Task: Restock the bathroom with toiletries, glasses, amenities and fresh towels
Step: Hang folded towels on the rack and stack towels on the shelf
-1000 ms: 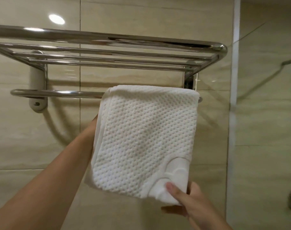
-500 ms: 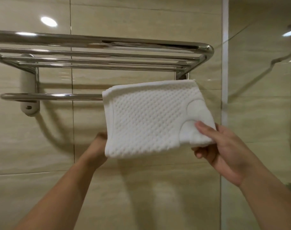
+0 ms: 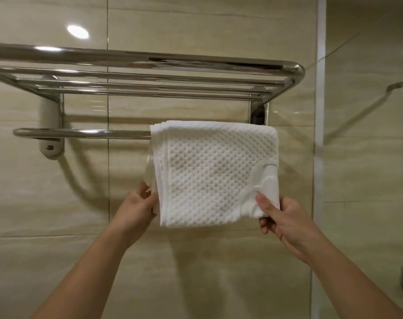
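Towel (image 3: 213, 173): white, waffle-textured, folded in several layers and draped over the lower rail, hanging between the two hands with its bottom edge level with them.
Towel detail: a smooth embossed patch sits in the lower right corner, directly above the right thumb.
Left hand (image 3: 138, 206): closed in a pinch on the towel's lower left edge, fingers (image 3: 143, 189) curled against the stacked layers at that side; the back layers show just above the fingertips.
Right hand (image 3: 282, 217): gripping the towel's lower right corner, thumb laid on the front face, the other fingers tucked behind and below the cloth.
Lower rail (image 3: 81, 134): chrome bar running out to the left of the towel, above and left of the left hand; its right stretch is covered by the towel.
Upper rack (image 3: 150, 74): chrome shelf of parallel bars well above both hands, nothing resting on it.
Wall (image 3: 46, 203): glossy beige tile behind both forearms, with the towel's shadow falling below the hands.
Glass panel (image 3: 368, 169): to the right of the right hand, past a pale vertical strip.
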The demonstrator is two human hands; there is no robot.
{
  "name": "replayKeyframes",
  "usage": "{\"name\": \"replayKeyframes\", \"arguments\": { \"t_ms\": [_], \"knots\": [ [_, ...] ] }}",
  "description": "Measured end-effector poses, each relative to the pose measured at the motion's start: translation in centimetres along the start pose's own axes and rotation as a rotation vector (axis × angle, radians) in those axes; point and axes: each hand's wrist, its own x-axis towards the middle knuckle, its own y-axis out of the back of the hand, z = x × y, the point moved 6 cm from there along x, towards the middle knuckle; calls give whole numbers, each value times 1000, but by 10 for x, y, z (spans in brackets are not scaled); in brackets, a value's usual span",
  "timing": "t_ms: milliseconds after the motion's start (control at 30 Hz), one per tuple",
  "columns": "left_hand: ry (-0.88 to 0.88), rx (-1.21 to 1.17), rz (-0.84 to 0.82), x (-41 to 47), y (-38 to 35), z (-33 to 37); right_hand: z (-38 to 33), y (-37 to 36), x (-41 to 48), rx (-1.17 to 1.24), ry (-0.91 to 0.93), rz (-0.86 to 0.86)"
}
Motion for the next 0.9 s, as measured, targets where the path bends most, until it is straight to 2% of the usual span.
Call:
{"name": "replayKeyframes", "arguments": {
  "t_ms": [100,200,533,633,800,900],
  "knots": [
    [-1,-14,-38,-7,-4,0,15,-2,7,-17,12,32],
    [-24,97,-64,-17,-12,-8,23,-11,12,-38,36,53],
    [11,85,56,-17,-3,-20,22,-7,19,-179,82,96],
    [-8,91,37,-18,0,-19,24,-7,18,-149,93,109],
    [-6,-36,26,-34,-7,-22,42,-16,5,21,55,133],
    [70,-33,78,-43,11,-46,80,-28,-14,-160,55,62]
  ]
}}
